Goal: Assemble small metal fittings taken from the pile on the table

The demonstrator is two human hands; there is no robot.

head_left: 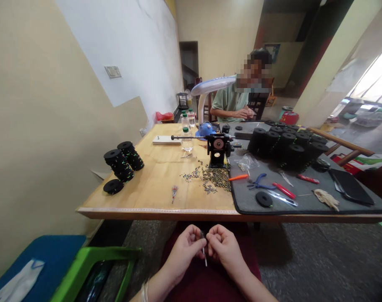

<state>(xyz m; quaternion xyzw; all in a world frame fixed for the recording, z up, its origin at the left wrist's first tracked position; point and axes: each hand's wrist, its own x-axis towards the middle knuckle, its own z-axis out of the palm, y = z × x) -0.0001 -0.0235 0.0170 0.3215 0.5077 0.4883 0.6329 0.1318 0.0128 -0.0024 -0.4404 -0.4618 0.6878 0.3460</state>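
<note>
A thin metal pin (pixel 204 251) sits upright in your lap, dark at its top end, pinched between the fingers of your left hand (pixel 182 255) and right hand (pixel 225 246). Your hands are together, knuckles nearly touching, below the table edge. A bangle (pixel 145 291) circles your left wrist.

At 12 o'clock on the wooden table (pixel 153 188), a scatter of small parts (pixel 214 178) lies just before a hand-crank winder (pixel 218 147). Black spools (pixel 287 147) stand at 1 o'clock on a grey mat (pixel 307 186), beside blue pliers (pixel 260 182). More spools (pixel 123 161) are stacked at 11 o'clock. A co-worker (pixel 231 102) sits across the table at 12 o'clock, hands together.
</note>
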